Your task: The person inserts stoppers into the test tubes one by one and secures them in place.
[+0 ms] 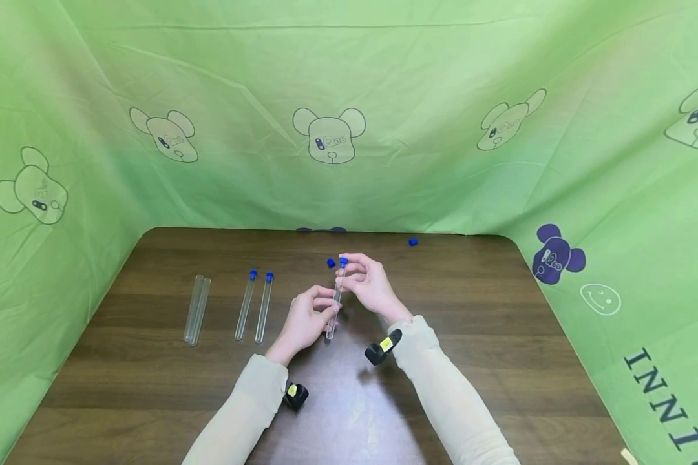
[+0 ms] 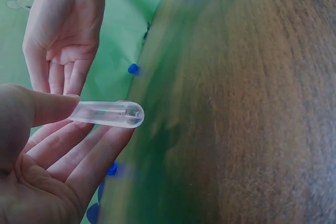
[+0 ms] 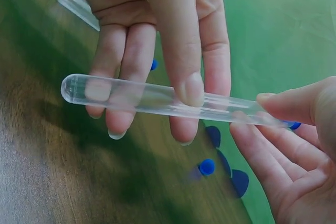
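Note:
Between both hands is a clear test tube (image 1: pixel 330 330), its rounded bottom low and a blue cap (image 1: pixel 343 261) at its upper end. My left hand (image 1: pixel 305 320) pinches the tube near its middle between thumb and fingers; the other fingers spread behind the tube in the right wrist view. Up at the capped end, my right hand (image 1: pixel 375 286) holds the tube with thumb and fingertips, which partly hide the cap in the right wrist view. Just left of the right fingertips, a loose blue cap (image 1: pixel 331 263) lies on the table.
Two capped test tubes (image 1: pixel 245 307) lie side by side on the wooden table (image 1: pixel 471 361), left of my hands. Farther left are two uncapped tubes (image 1: pixel 193 310), close together. Another blue cap (image 1: pixel 413 242) sits near the back edge. Green cloth (image 1: pixel 326 194) encloses the back and sides.

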Available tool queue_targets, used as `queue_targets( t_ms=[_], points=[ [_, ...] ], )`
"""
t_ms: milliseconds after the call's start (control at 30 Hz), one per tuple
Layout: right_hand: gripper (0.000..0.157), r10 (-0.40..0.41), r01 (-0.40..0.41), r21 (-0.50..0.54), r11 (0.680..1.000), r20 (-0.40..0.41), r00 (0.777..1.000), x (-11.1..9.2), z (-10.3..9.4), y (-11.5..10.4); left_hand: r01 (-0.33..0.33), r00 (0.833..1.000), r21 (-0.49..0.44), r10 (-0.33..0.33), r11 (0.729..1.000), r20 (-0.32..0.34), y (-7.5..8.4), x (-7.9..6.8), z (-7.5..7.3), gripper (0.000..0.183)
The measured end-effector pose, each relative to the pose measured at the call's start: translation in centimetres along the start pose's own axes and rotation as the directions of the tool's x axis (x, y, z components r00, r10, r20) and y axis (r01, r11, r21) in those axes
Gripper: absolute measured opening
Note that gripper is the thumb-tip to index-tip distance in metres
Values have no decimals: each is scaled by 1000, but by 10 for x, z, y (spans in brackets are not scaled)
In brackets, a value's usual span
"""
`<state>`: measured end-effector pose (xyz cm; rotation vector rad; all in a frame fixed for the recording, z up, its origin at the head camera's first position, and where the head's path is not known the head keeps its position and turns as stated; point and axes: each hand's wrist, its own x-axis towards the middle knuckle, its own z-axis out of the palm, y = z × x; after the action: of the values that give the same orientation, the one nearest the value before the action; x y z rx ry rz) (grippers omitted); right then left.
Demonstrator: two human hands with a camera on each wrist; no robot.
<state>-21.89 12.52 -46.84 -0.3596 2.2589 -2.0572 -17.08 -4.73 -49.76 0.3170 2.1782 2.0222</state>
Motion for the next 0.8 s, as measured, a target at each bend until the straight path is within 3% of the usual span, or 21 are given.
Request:
queue_targets(
  t_ms=[800],
  points=[
    [50,41,-40,23,999,-43,998,-2,1,5,11,1000,32,-12,999,10,3,1,-2,23]
  ],
)
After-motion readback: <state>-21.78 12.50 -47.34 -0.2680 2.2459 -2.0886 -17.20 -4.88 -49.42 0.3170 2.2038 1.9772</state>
